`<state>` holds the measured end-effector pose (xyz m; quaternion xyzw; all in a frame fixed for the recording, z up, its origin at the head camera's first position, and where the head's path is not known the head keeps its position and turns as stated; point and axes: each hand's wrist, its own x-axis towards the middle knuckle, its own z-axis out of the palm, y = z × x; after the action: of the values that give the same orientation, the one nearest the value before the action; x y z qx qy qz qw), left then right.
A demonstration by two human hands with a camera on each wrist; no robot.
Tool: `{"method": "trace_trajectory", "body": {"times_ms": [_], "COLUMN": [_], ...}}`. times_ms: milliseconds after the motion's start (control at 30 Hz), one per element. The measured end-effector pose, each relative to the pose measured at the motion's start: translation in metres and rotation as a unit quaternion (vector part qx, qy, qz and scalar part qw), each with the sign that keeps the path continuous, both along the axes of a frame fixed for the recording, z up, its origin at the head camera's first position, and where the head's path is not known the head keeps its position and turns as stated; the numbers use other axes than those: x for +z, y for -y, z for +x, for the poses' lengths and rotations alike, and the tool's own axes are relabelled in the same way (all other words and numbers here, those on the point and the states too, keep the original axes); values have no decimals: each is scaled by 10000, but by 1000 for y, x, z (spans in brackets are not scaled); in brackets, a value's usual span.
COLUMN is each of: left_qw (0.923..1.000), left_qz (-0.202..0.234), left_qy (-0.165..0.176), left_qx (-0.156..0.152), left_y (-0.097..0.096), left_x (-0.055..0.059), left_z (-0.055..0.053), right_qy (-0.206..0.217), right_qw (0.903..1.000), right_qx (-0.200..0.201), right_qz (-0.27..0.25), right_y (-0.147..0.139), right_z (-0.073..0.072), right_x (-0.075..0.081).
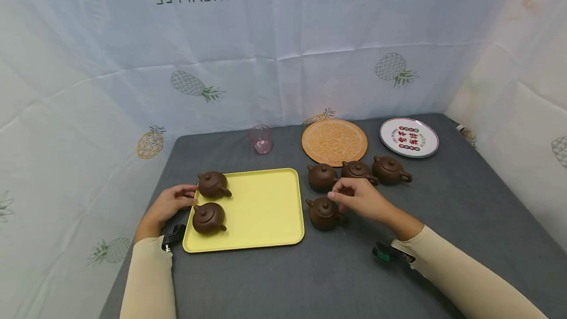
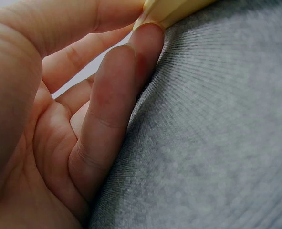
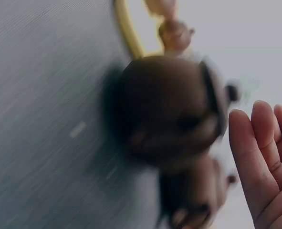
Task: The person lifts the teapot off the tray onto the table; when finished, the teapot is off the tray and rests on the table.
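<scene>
brown front teapot just right of yellow tray, spout trayward, handle toward nearer right hand, loose, holding nothing; left hand pinches tray's left rim.

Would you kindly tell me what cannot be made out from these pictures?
- Head view: the lower part of the middle teapot in the right-hand row of three, hidden by the right hand.
- Head view: the white plate's smallest lettering, too small to read.
- Left wrist view: most of the yellow tray, cut off by the top edge.
- Right wrist view: the nearest teapot's details, blurred.
</scene>
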<state>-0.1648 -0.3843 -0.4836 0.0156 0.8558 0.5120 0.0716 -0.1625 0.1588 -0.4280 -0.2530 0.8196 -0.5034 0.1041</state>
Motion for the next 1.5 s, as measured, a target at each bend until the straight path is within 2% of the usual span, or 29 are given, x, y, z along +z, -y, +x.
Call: {"method": "trace_trajectory", "body": {"times_ms": [233,467,600,733,867,1033,1133,1333,1500], "left_qw": [10000,10000,10000,9999,9999,10000,10000,9999,9999], "left_qz": [24,-6,1,-101,-131,-71,-48,49,-8], "left_qy": [-12,-30,16,34,39,54,41,153,100], "left_qx": [34,32,53,70,68,41,0,24,85], "left_y": [0,1,-1,0,1,1,1,-2,0], "left_x": [-2,-3,-1,-2,-2,-2,-2,-4,-3], "left_z": [1,-1,-1,0,1,0,0,0,0], "right_qy": [162,571,863,1331,1716,1959,2138,2655,2955], "right_qw": [9983,9942,9894,9813,9746,9713,9669,9504,9390], "right_qx": [463,563,688,669,468,80,-63,-228,-222], "right_qz": [-300,-712,-944,-1219,-1360,-1348,-1391,-1606,-1748], "right_y": [59,121,154,184,210,238,252,268,279], "right_z": [-4,-15,-24,-30,-36,-43,-47,-49,-50], "right_x": [28,37,28,13,-3,-20,-31,-51,-58]}}
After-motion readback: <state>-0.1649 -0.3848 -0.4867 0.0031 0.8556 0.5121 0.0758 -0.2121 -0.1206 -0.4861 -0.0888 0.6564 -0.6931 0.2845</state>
